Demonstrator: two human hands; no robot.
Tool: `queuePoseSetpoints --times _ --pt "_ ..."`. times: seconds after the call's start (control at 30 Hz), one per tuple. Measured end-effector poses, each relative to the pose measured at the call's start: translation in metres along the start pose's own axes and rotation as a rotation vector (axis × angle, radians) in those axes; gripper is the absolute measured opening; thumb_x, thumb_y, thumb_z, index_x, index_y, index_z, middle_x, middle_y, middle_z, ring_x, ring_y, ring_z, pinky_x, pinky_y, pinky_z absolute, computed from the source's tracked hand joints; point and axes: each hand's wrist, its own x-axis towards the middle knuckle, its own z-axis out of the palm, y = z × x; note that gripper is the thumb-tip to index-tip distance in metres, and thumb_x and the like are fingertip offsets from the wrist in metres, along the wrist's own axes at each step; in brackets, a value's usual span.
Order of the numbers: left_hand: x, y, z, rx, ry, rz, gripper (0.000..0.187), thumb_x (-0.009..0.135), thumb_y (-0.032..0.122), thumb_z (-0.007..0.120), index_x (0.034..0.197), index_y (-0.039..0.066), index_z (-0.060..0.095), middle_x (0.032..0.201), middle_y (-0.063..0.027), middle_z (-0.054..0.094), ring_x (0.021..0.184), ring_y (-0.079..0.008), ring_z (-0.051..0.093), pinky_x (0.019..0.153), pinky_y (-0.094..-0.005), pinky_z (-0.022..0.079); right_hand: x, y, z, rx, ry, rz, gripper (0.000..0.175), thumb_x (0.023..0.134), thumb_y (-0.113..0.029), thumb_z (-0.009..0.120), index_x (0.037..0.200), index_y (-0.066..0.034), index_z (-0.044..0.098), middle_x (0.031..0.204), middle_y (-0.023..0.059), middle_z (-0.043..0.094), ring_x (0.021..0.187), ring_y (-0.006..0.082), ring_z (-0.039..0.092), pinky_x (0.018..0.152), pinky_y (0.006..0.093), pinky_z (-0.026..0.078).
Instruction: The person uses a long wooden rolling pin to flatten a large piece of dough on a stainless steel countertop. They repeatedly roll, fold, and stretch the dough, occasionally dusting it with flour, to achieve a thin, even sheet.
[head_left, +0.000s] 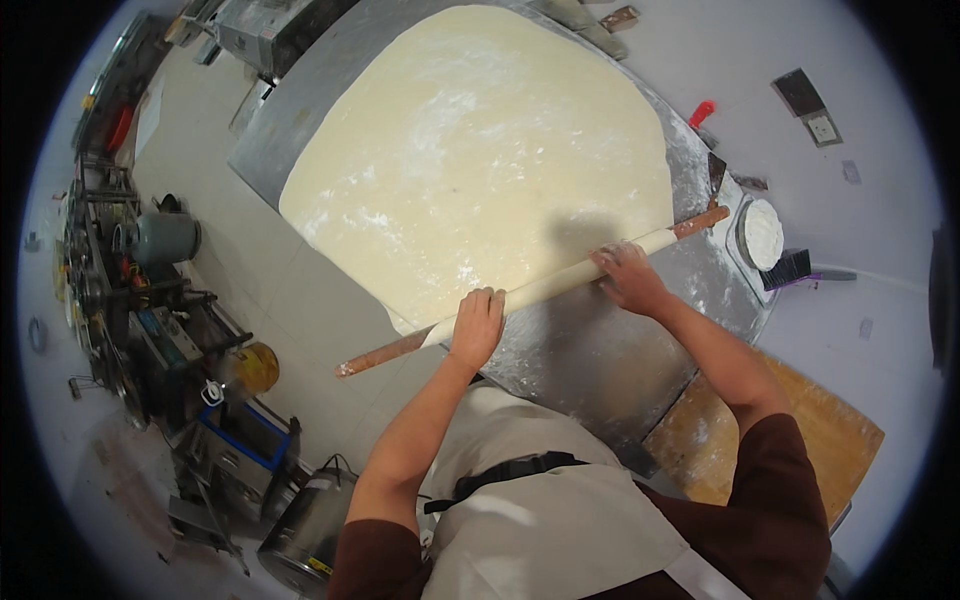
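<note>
A broad sheet of floured dough (480, 150) covers much of the steel worktable (600, 352). Its near edge is wrapped around a long wooden rolling pin (386, 354), whose bare ends stick out on both sides. My left hand (478, 322) lies over the wrapped pin towards its left end, fingers curled across the top. Farther right, my right hand (628, 277) rests on the same roll with bent fingers, flour on its knuckles. On the left, the dough's edge reaches the table's side and a flap hangs beyond it.
At the right edge stand a bowl of flour (763, 234) and a purple-handled brush (814, 275). Close by lies a scraper (716, 174). A floured wooden board (817, 427) is at my right. Across the floor, left, are a gas cylinder (161, 238), a yellow container (255, 367) and a steel drum (311, 529).
</note>
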Motion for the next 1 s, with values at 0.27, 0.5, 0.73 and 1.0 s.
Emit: queuePoseSetpoints --times 0.27,0.5,0.73,1.0 --pt "-0.016 0.008 -0.02 -0.186 -0.071 -0.069 0.058 0.083 0.005 0.08 0.137 -0.001 0.061 0.126 -0.0218 0.059 0.116 -0.0402 0.057 0.102 -0.0509 0.048 0.008 0.017 0.003 0.083 -0.173 -0.027 0.045 0.087 -0.009 0.069 0.132 -0.0069 0.066 0.129 0.0167 0.066 0.122 0.0396 0.06 0.108 0.0518 0.046" --pt "-0.038 0.039 -0.003 -0.052 0.025 -0.152 0.074 0.087 0.006 0.077 0.155 -0.003 0.05 0.146 -0.026 0.055 0.138 -0.0455 0.051 0.116 -0.058 0.041 -0.016 -0.004 0.02 0.057 -0.036 0.073 0.053 0.094 -0.013 0.063 0.146 -0.0053 0.061 0.147 0.018 0.063 0.139 0.0381 0.057 0.122 0.0578 0.038" --pt "-0.006 0.02 -0.017 0.157 0.057 -0.084 0.079 0.098 0.031 0.07 0.162 -0.005 0.042 0.161 -0.0333 0.045 0.152 -0.053 0.038 0.127 -0.0667 0.027 0.044 -0.002 0.046 -0.096 0.191 0.144 0.047 0.104 -0.024 0.058 0.146 -0.0041 0.062 0.147 0.0191 0.063 0.14 0.0366 0.057 0.119 0.0542 0.041" --pt "0.029 -0.062 -0.051 -0.012 -0.027 0.018 0.069 0.093 0.013 0.075 0.154 -0.004 0.05 0.152 -0.0291 0.053 0.137 -0.0477 0.053 0.117 -0.0593 0.04 0.109 0.034 0.026 0.141 0.024 0.248 0.048 0.104 -0.03 0.062 0.144 -0.0038 0.064 0.138 0.0215 0.068 0.129 0.0377 0.061 0.115 0.0564 0.041"
